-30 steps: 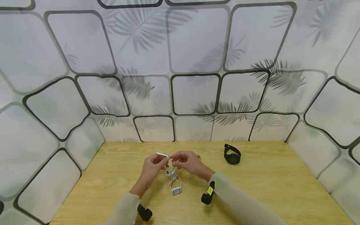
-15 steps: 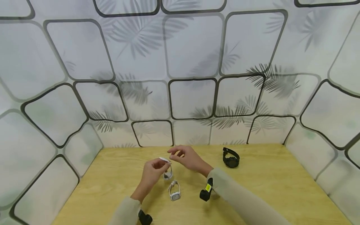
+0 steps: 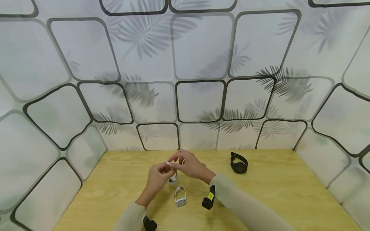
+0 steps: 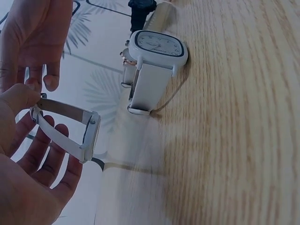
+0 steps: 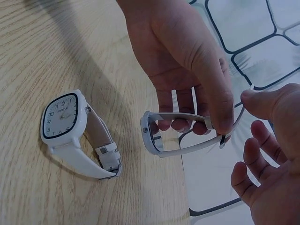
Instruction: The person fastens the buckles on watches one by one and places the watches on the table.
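A white wristwatch (image 3: 172,179) hangs in the air, buckled into a loop, its case downward. My left hand (image 3: 156,178) pinches its strap at the buckle between thumb and fingers. In the right wrist view, the free strap end sticks out past the buckle, and my right hand (image 5: 276,145) has its thumb on that tip. The right index finger is mostly hidden behind the thumb there. Below both hands, a second white wristwatch (image 3: 181,201) with a squarish case stands on the table, its strap fastened (image 5: 108,154).
A black wristwatch (image 3: 239,167) lies towards the back right of the wooden table (image 3: 274,189). Another small watch (image 3: 204,164) is mostly hidden behind my right hand. Patterned cloth walls (image 3: 199,99) enclose the table at the back and sides.
My right hand was at the strap, drew away to the right, and is now back on the strap's end. My left hand keeps its grip on the watch.
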`<action>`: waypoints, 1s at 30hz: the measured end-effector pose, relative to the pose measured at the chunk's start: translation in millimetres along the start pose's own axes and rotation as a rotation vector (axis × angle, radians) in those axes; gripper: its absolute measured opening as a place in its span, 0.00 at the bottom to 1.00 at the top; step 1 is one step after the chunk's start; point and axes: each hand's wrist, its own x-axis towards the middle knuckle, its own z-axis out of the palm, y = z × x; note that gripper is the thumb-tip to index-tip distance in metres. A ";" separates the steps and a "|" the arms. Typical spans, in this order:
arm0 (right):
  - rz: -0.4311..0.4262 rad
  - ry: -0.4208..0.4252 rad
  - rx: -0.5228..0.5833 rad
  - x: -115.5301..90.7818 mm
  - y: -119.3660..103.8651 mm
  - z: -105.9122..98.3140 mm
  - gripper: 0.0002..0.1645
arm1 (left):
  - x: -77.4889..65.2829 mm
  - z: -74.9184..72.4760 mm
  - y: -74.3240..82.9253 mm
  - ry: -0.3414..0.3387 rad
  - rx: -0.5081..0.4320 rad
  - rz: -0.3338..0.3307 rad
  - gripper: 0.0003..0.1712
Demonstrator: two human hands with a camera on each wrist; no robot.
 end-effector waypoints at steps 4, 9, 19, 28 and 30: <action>-0.037 -0.011 -0.011 5.6 0.3 -0.1 0.09 | 3.8 -3.6 -0.3 0.018 0.018 0.018 0.06; -0.042 -0.011 -0.013 9.2 1.3 0.0 0.08 | 6.2 -5.9 -1.1 0.015 0.035 0.046 0.03; 0.028 -0.012 0.090 6.7 13.0 -5.5 0.11 | 5.3 -6.0 -4.6 -0.004 0.068 0.024 0.05; 0.115 0.008 0.215 -5.4 13.9 -5.2 0.09 | -2.5 -1.3 -9.8 0.008 0.036 0.060 0.06; 0.122 0.008 0.239 -5.6 15.0 -4.7 0.10 | -3.6 -1.9 -9.4 0.016 0.040 0.081 0.07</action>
